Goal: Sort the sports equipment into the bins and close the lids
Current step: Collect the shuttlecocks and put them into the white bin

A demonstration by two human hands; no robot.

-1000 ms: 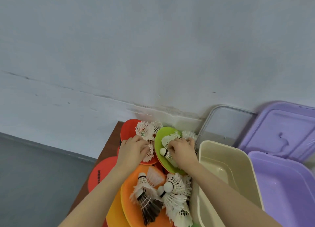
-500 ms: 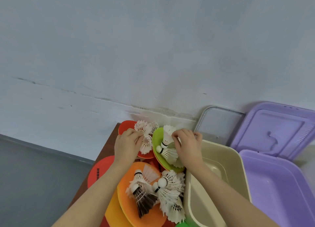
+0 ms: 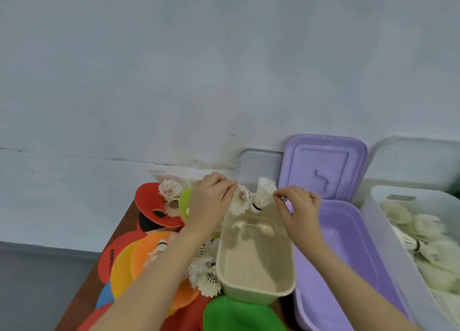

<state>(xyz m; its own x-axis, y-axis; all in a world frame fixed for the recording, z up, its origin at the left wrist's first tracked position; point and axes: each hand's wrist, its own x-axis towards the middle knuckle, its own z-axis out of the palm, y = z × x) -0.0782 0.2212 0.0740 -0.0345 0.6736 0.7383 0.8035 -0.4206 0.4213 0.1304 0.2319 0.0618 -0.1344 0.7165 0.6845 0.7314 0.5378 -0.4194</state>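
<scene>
Before you stands a brown wooden table (image 3: 119, 233) set against a pale wall. On it lies an overlapping spread of flat round plastic discs (image 3: 124, 268) in red, orange, yellow, blue and green, with white feathered shuttlecocks (image 3: 206, 278) scattered over them. To their right sit three open bins touching side by side: a beige plastic tub (image 3: 254, 293), a lilac plastic bin (image 3: 348, 268), and a white translucent bin (image 3: 383, 231) at the far right.
</scene>
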